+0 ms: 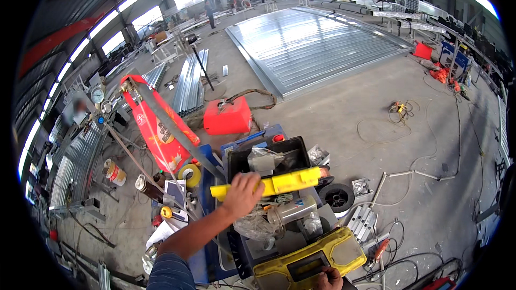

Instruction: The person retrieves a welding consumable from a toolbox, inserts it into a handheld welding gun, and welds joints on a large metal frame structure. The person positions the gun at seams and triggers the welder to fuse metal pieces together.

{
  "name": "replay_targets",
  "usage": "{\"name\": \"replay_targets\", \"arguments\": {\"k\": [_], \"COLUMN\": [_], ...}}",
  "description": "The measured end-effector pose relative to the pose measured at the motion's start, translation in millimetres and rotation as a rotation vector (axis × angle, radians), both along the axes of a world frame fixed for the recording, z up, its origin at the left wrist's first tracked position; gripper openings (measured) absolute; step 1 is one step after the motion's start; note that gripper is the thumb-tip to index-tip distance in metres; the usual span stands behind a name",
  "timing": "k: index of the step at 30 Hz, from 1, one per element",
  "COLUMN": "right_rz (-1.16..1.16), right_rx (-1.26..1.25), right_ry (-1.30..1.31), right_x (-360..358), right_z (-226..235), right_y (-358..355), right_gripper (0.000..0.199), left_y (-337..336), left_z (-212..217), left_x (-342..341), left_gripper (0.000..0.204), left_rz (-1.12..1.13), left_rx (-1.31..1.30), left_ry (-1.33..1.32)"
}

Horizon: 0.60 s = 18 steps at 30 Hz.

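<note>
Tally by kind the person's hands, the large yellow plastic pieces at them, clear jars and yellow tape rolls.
Hands: 2 (left hand, right hand)
Large yellow plastic pieces: 2 (upper piece, lower piece)
Clear jar: 1
Yellow tape roll: 1
Total: 6

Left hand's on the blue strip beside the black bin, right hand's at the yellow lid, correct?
Strip colour is wrong: in the head view, the left hand is on a yellow strip beside the black bin. The right hand is at the yellow lid, as you said.

Left hand [244, 195] beyond right hand [329, 279]
</note>
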State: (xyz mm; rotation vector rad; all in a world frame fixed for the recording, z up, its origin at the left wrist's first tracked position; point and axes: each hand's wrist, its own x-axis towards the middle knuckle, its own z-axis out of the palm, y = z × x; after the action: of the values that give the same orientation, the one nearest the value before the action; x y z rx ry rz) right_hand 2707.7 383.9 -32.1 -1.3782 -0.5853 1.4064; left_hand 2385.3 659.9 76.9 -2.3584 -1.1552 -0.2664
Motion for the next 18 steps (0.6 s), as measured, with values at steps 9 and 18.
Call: {"name": "replay_targets", "arguments": {"k": [9,18], "right_rz": [-0.03,-0.016], "right_rx": [0.0,0.029], "right_ry": [-0.048,-0.049], "right_x": [1.8,-6.9], "right_z": [-12.1,8.5], "right_y": [-6.1,-5.9], "right_gripper": [0.016,0.017], "left_y": [-19.7,15.1], "left_z": [15.6,44.9], "left_x": [13.9,9.4], "left_gripper": [0.061,0.075], "left_rz": [0.002,0.181], "left_rx": [-0.363,-0.898], "left_ry": [-0.11,-0.323]}}
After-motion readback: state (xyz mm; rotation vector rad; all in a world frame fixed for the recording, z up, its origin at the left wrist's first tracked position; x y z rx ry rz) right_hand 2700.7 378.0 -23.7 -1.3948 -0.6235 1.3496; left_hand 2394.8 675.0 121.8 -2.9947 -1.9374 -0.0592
